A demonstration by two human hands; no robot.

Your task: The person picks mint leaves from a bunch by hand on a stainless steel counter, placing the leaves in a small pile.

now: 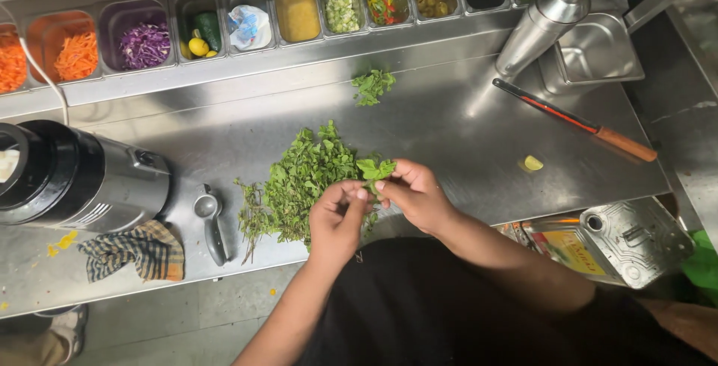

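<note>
1. Both hands were up at the same sprig of mint (374,169), left hand (336,220) and right hand (415,195) each pinching it by the fingertips
2. The sprig sat at 3 o'clock of the big herb pile (299,179)
3. A small heap of picked leaves (372,85) lay at 12 o'clock, so I'd say barely started, most of the pile was left
</note>
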